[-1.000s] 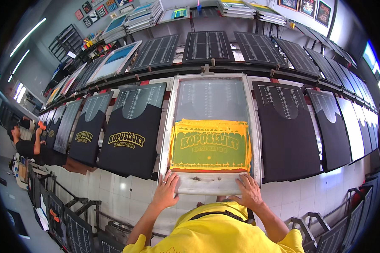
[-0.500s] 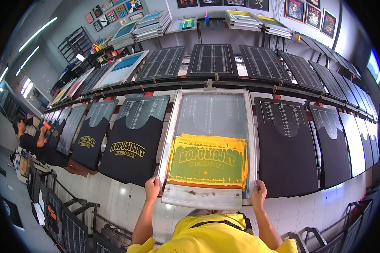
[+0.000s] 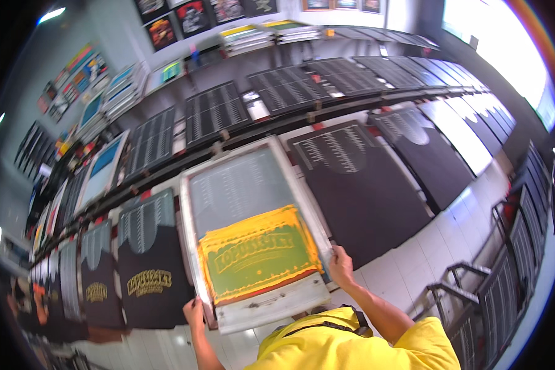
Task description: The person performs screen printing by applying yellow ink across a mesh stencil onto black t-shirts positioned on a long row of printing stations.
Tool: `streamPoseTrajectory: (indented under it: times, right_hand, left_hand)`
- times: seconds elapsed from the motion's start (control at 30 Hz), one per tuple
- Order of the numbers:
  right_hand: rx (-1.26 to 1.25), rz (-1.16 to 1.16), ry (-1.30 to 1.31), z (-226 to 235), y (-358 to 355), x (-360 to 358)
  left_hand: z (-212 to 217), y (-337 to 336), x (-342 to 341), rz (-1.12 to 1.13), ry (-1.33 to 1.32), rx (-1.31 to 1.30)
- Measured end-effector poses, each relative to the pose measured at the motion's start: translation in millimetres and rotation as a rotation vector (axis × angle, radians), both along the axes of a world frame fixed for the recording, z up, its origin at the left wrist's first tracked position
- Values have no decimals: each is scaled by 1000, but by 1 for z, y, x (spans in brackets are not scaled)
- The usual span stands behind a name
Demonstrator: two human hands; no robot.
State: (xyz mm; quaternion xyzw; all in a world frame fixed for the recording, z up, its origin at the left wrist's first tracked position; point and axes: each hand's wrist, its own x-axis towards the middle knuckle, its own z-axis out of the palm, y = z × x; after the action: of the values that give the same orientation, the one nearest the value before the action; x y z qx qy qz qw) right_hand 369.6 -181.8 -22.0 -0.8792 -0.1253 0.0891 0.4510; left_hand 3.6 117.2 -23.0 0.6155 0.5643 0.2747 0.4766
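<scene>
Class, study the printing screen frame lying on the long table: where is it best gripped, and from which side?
Grip the screen frame by its two long side rails near the end closest to the person, one hand per rail, coming from that near end. It is wide, flat and inked yellow in the middle, so the bare rails suit. The left hand and right hand hold there.

Row of black shirts [image 3: 364, 185] on a long table, printed shirt [image 3: 148, 277] — posters [image 3: 166, 24], stacked frames [image 3: 246, 37]
</scene>
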Motion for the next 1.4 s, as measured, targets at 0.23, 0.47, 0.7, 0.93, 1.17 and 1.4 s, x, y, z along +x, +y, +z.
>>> streamPoseTrajectory:
  times: [0.23, 0.47, 0.7, 0.93, 1.17, 1.4]
  right_hand:
    - [96, 28, 48, 6, -4, 3]
    - [201, 101, 123, 40, -49, 18]
    - [268, 45, -58, 42, -111, 127]
    - [210, 39, -34, 32, -224, 241]
    - [292, 50, -38, 27, -290, 314]
    - [224, 47, -9, 15, -279, 335]
  left_hand:
    - [-5, -2, -13, 116, -164, -20]
    - [54, -80, 3, -25, -45, 205]
    - [32, -137, 108, 243, -164, 102]
    - [28, -252, 228, 221, -177, 42]
    - [17, -309, 305, 156, -186, 51]
    - [-12, -292, 313, 74, -25, 124]
